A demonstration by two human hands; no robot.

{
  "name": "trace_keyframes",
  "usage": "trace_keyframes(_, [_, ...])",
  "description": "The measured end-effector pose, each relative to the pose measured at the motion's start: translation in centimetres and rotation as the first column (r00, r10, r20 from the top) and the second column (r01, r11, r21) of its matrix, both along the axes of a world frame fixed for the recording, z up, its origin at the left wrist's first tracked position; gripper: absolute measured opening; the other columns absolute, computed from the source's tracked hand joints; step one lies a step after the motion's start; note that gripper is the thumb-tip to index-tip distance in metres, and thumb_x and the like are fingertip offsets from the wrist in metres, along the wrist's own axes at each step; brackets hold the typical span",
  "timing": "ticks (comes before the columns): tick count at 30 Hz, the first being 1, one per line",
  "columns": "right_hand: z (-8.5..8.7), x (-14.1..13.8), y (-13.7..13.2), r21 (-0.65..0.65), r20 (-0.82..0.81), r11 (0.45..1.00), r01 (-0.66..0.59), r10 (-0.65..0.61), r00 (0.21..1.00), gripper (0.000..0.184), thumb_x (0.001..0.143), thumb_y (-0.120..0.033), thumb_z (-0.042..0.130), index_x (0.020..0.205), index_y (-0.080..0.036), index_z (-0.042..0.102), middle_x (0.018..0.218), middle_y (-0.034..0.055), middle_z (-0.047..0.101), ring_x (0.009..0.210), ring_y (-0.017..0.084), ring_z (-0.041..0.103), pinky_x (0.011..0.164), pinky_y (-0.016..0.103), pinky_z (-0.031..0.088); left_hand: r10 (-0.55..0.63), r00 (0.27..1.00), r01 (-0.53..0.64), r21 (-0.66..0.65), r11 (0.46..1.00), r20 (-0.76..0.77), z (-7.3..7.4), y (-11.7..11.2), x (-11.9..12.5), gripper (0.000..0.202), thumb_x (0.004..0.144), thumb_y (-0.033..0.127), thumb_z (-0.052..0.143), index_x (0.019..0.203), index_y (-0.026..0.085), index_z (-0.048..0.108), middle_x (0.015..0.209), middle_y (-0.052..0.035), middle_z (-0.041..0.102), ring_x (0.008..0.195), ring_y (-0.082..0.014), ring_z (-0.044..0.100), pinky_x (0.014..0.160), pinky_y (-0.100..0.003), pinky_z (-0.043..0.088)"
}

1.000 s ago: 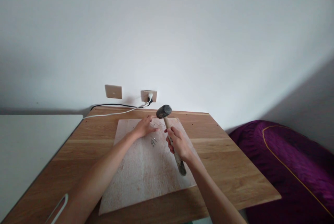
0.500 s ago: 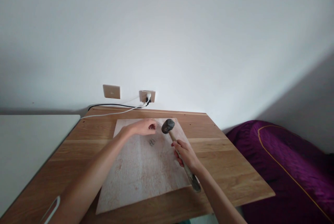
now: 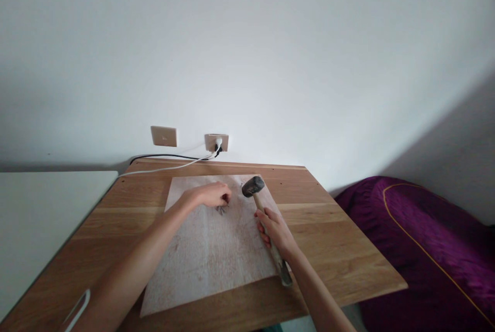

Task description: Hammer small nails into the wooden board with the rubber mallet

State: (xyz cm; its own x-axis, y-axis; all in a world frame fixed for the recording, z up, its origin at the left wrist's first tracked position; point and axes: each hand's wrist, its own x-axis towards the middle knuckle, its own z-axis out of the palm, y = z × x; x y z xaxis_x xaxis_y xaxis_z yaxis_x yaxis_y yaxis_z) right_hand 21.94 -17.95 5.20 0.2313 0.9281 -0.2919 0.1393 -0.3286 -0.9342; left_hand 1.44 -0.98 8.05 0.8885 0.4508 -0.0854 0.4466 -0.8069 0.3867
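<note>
My right hand (image 3: pixel 275 229) is wrapped round the wooden handle of a hammer (image 3: pixel 253 186), whose dark head rests low over the pale board (image 3: pixel 209 249) near its far right corner. My left hand (image 3: pixel 214 194) lies on the board's far part with its fingers curled down at a small heap of nails (image 3: pixel 221 210). Whether those fingers pinch a nail is hidden. The board lies flat on a wooden table (image 3: pixel 332 239).
Two wall plates, one a socket (image 3: pixel 216 142) with a plug in it, sit above the table's far edge. A white and a black cable (image 3: pixel 166 162) run left along that edge. A white surface (image 3: pixel 42 208) adjoins on the left, a purple cushion (image 3: pixel 429 249) on the right.
The hammer head came down from raised above the board to low near its far right corner. My left hand pulled back a little and curled its fingers over the nails.
</note>
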Motion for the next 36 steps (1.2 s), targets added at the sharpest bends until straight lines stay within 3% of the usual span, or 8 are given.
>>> trace_keyframes(5, [-0.2, 0.1, 0.1, -0.004, -0.01, 1.0, 0.009, -0.009, 1.0, 0.036, 0.082, -0.057, 0.057, 0.092, -0.023, 0.051, 0.055, -0.0107, 0.046, 0.035, 0.007, 0.036, 0.031, 0.02, 0.027, 0.09, 0.987, -0.09, -0.01, 0.996, 0.135, 0.6, 1.2, -1.4, 0.012, 0.087, 0.012, 0.061, 0.091, 0.019, 0.07, 0.09, -0.0027, 0.074, 0.083, -0.018, 0.068, 0.072, -0.024, 0.046])
trace_keyframes(9, [-0.1, 0.0, 0.0, -0.011, -0.003, 1.0, 0.007, -0.007, 1.0, 0.037, 0.082, -0.058, 0.056, 0.093, -0.023, 0.051, 0.055, -0.0107, 0.046, 0.036, 0.007, 0.036, 0.032, 0.02, 0.026, 0.202, 0.959, -0.225, 0.101, 0.969, 0.201, 1.0, 2.5, -2.8, 0.012, 0.088, 0.015, 0.06, 0.091, 0.019, 0.07, 0.089, -0.0035, 0.076, 0.083, -0.0189, 0.069, 0.073, -0.025, 0.046])
trace_keyframes(13, [0.0, -0.1, -0.1, -0.008, -0.001, 1.0, -0.004, 0.004, 1.0, 0.038, 0.082, -0.059, 0.056, 0.092, -0.023, 0.051, 0.056, -0.0105, 0.046, 0.035, 0.006, 0.035, 0.031, 0.02, 0.026, 0.248, 0.945, -0.285, 0.166, 0.944, 0.211, 0.5, 3.1, -3.3, 0.014, 0.089, 0.018, 0.06, 0.09, 0.02, 0.074, 0.09, -0.0043, 0.077, 0.086, -0.0199, 0.07, 0.074, -0.026, 0.047])
trace_keyframes(21, [-0.1, 0.0, -0.1, 0.015, -0.01, 1.0, -0.02, 0.02, 1.0, 0.043, 0.079, -0.064, 0.058, 0.091, -0.024, 0.049, 0.056, -0.011, 0.045, 0.035, 0.006, 0.034, 0.031, 0.02, 0.026, 0.246, 0.951, -0.267, 0.1, 0.958, 0.185, 0.1, 3.1, -3.5, 0.023, 0.085, 0.009, 0.059, 0.093, 0.022, 0.077, 0.093, -0.004, 0.079, 0.088, -0.0202, 0.072, 0.076, -0.026, 0.048])
trace_keyframes(36, [-0.1, -0.1, -0.1, 0.013, 0.008, 1.0, -0.002, 0.002, 1.0, 0.041, 0.081, -0.062, 0.057, 0.091, -0.023, 0.049, 0.056, -0.0105, 0.046, 0.036, 0.007, 0.035, 0.032, 0.021, 0.025, 0.232, 0.957, -0.24, 0.031, 0.97, 0.173, -0.1, 3.6, -3.7, 0.014, 0.081, 0.013, 0.064, 0.082, 0.02, 0.075, 0.08, -0.0036, 0.077, 0.074, -0.0192, 0.07, 0.069, -0.026, 0.047])
